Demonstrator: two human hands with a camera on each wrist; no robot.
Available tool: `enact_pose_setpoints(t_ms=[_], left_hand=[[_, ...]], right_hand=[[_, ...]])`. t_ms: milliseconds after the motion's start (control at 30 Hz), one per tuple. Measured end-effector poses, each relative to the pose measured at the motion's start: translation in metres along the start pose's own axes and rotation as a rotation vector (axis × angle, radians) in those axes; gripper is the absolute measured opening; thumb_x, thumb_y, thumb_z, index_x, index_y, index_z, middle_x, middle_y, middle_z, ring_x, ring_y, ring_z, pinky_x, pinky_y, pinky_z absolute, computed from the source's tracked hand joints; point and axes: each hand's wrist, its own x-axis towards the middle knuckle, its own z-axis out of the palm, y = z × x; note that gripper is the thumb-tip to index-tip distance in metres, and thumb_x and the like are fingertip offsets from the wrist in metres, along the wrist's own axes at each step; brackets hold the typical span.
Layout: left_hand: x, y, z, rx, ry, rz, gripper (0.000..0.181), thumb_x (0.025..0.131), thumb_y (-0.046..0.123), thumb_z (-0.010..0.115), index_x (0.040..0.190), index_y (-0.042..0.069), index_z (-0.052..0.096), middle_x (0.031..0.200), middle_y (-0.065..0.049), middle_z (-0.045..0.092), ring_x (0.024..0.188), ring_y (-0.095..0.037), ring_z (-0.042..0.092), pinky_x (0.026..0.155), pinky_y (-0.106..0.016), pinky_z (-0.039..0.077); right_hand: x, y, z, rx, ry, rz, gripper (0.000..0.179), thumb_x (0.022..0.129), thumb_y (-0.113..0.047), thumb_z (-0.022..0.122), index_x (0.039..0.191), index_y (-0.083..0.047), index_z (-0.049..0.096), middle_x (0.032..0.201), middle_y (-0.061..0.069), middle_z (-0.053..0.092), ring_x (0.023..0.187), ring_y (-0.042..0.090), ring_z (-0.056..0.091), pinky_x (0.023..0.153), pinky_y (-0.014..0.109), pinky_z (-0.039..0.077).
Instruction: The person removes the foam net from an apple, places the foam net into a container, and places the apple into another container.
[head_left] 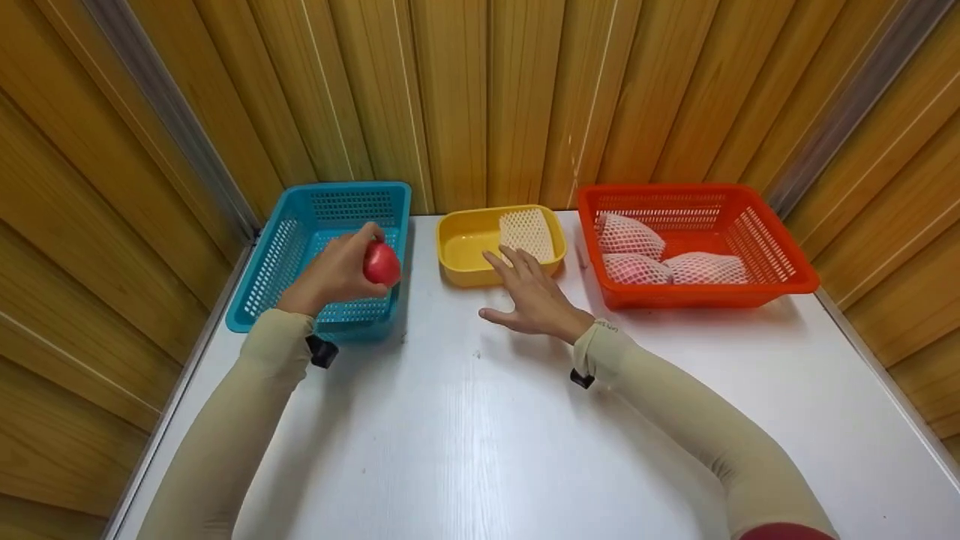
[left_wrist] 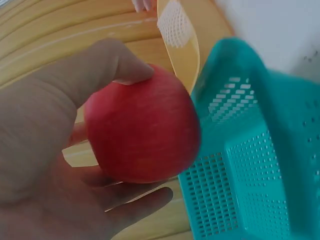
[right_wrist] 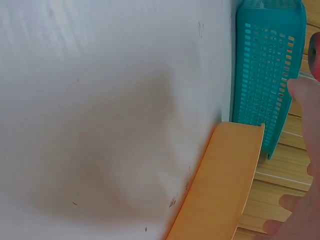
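Observation:
A red apple is gripped between the thumb and fingers of my left hand. That hand is above the right side of the teal basket, and the left wrist view shows the apple close to the basket's rim. My right hand hovers at the front of the yellow tub, its fingers spread, with nothing in its grasp. Inside the tub's right half lies a white foam net. The right wrist view catches only part of my right hand at its edge.
An orange-red basket stands on the right, holding several pieces of fruit in white foam nets. All the containers line up on a white table against a wood-panelled wall.

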Motion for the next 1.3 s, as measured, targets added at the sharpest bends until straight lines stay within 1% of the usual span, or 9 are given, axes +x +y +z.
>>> enact_pose_setpoints(t_ms=[200,400,600,700,800,900,1033,1200,1300], left_hand=[[0.004,-0.013,-0.015,0.005,-0.066,-0.052,0.081,0.073,0.009,0.089,0.138,0.011,0.04,0.136,-0.02,0.054,0.126,-0.041,0.05,0.089,-0.056,0.058],[0.011,-0.022,-0.022,0.016,-0.173,-0.119,0.078,0.077,0.009,0.087,0.138,0.011,0.038,0.137,-0.023,0.054,0.126,-0.044,0.049,0.09,-0.056,0.057],[0.018,-0.027,-0.027,0.017,-0.291,-0.198,0.083,0.079,0.008,0.087,0.147,0.017,0.039,0.145,-0.022,0.048,0.132,-0.046,0.043,0.092,-0.057,0.056],[0.021,-0.03,-0.03,0.014,-0.328,-0.244,0.081,0.08,0.01,0.087,0.148,0.019,0.044,0.147,-0.022,0.045,0.133,-0.047,0.04,0.093,-0.058,0.055],[0.024,-0.034,-0.032,0.011,-0.345,-0.287,0.075,0.081,0.012,0.087,0.145,0.017,0.049,0.146,-0.022,0.046,0.131,-0.047,0.041,0.093,-0.059,0.054],[0.027,-0.036,-0.032,0.015,-0.352,-0.336,0.074,0.08,0.014,0.089,0.143,0.018,0.05,0.145,-0.022,0.045,0.131,-0.047,0.04,0.093,-0.059,0.054],[0.03,-0.037,-0.033,0.007,-0.353,-0.399,0.075,0.081,0.017,0.088,0.144,0.02,0.048,0.147,-0.022,0.042,0.132,-0.049,0.037,0.092,-0.06,0.055],[0.037,-0.04,-0.033,0.025,-0.355,-0.405,0.074,0.082,0.016,0.087,0.144,0.019,0.047,0.146,-0.023,0.042,0.13,-0.05,0.039,0.09,-0.059,0.056],[0.042,-0.043,-0.03,0.024,-0.362,-0.409,0.075,0.081,0.015,0.088,0.143,0.017,0.047,0.145,-0.024,0.044,0.129,-0.05,0.04,0.09,-0.058,0.056]], right_hand=[[-0.001,0.0,0.002,0.0,-0.006,0.014,0.099,0.089,-0.066,0.066,0.165,-0.032,0.013,0.17,0.011,0.016,0.154,0.042,0.016,0.12,0.064,0.021],[-0.002,-0.001,0.005,0.009,-0.004,0.009,0.098,0.09,-0.063,0.068,0.165,-0.032,0.014,0.169,0.012,0.017,0.154,0.04,0.016,0.119,0.064,0.022],[-0.004,0.0,0.01,-0.011,0.01,-0.028,0.098,0.09,-0.062,0.068,0.165,-0.028,0.015,0.169,0.013,0.018,0.153,0.039,0.019,0.121,0.06,0.022],[-0.005,-0.001,0.011,-0.018,0.016,-0.052,0.099,0.09,-0.063,0.068,0.165,-0.026,0.016,0.168,0.015,0.019,0.152,0.039,0.021,0.122,0.057,0.022],[-0.008,-0.006,0.011,-0.002,0.006,-0.055,0.1,0.089,-0.065,0.067,0.166,-0.028,0.015,0.169,0.014,0.019,0.152,0.041,0.021,0.122,0.059,0.021],[-0.013,-0.011,0.009,0.017,-0.013,-0.052,0.1,0.088,-0.07,0.065,0.165,-0.032,0.014,0.169,0.013,0.018,0.153,0.042,0.019,0.121,0.061,0.02],[-0.019,-0.015,0.009,0.008,-0.028,-0.051,0.102,0.086,-0.076,0.062,0.165,-0.034,0.013,0.17,0.01,0.015,0.154,0.041,0.017,0.121,0.064,0.019],[-0.024,-0.019,0.01,-0.047,-0.02,-0.057,0.104,0.085,-0.079,0.059,0.165,-0.034,0.012,0.171,0.007,0.013,0.154,0.037,0.016,0.122,0.062,0.017],[-0.026,-0.019,0.011,-0.099,-0.013,-0.075,0.104,0.085,-0.081,0.056,0.166,-0.032,0.013,0.17,0.009,0.015,0.154,0.035,0.016,0.123,0.06,0.017]])
